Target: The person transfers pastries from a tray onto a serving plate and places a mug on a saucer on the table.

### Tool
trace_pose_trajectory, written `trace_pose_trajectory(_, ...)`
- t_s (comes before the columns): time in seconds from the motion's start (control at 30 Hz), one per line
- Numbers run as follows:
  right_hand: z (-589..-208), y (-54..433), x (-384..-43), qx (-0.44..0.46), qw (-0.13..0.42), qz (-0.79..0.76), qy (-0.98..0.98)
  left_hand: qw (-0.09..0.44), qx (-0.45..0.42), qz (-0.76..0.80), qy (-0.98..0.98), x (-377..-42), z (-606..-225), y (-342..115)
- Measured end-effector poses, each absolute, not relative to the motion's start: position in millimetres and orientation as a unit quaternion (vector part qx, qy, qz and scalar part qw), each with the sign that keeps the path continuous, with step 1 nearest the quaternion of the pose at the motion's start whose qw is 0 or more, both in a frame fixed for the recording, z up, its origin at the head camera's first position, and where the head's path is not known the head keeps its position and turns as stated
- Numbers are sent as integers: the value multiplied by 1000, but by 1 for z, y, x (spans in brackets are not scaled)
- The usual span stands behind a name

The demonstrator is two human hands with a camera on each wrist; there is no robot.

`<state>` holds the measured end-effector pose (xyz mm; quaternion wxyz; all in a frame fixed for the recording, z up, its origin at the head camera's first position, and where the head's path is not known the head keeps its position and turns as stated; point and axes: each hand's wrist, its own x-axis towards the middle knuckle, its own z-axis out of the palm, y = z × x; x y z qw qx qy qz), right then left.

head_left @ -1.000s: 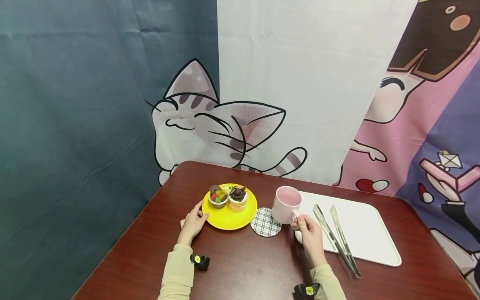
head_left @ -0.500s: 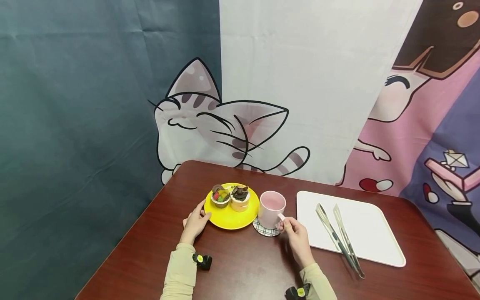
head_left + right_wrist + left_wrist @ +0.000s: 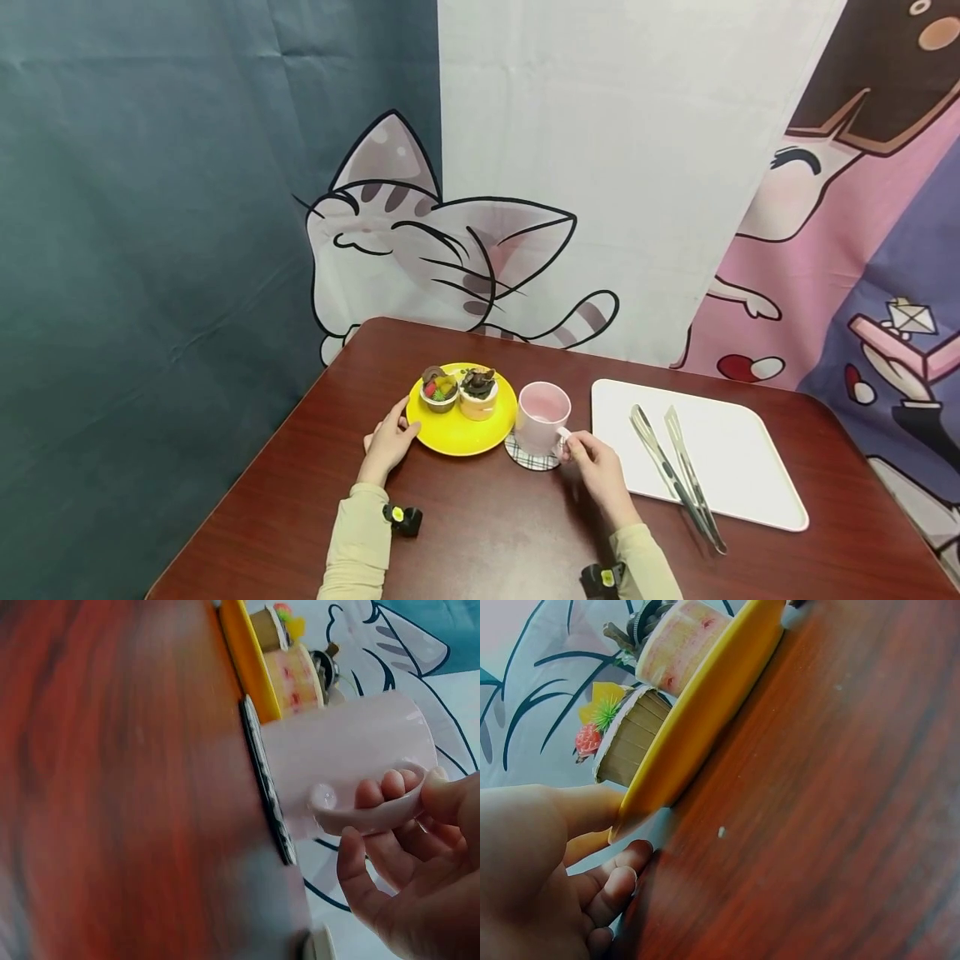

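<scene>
A yellow plate lies on the table with a fruit-topped tart and a small round cake with dark topping on it. My left hand holds the plate's left rim, thumb on the edge and some fingers curled below it in the left wrist view. A pink mug stands upright on a round checked coaster, right beside the plate. By its handle my right hand grips the mug, fingers through the loop and thumb on top.
On the right side of the table lies a white tray. Metal tongs rest across it, their joined end sticking out over its front edge. A printed cat curtain hangs behind the table.
My right hand has moved the mug left, from the coaster's right side onto the coaster. The left hand stays at the plate's rim. Little differs over the last half second.
</scene>
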<state>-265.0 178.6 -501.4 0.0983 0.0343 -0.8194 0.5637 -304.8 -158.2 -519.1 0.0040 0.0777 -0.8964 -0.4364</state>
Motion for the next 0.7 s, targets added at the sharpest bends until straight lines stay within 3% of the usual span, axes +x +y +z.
trace_pose_trajectory(0.7, -493, 195, -263, 29, 47, 551, -833, 2, 77, -440, -895, -304, -517, -158)
